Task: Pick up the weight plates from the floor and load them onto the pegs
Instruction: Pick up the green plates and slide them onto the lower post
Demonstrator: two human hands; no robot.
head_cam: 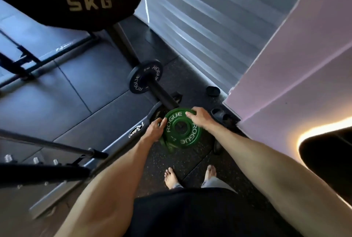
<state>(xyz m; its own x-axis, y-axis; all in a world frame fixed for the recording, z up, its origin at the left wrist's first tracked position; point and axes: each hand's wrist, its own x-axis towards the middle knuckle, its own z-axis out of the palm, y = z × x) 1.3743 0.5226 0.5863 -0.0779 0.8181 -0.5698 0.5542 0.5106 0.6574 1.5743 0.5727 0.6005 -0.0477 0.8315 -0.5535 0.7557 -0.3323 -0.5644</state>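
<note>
Left hand (155, 129) and right hand (200, 118) clamp the green plate (188, 135) at the near tip of the peg (162, 93); one black plate (145, 77) already sits farther along, a second green plate (167, 146) apparently waits beneath

Near plate (182, 129) before peg (162, 93) tip, far plate (136, 82) on it

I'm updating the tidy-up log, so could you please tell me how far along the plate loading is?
Done: a small black plate sits on the peg. In hand: the left grip and right grip hold the green plate by the peg's tip, not yet slid on. Left: sliding it on, plus a green object on the floor beneath it, possibly another plate.
</note>
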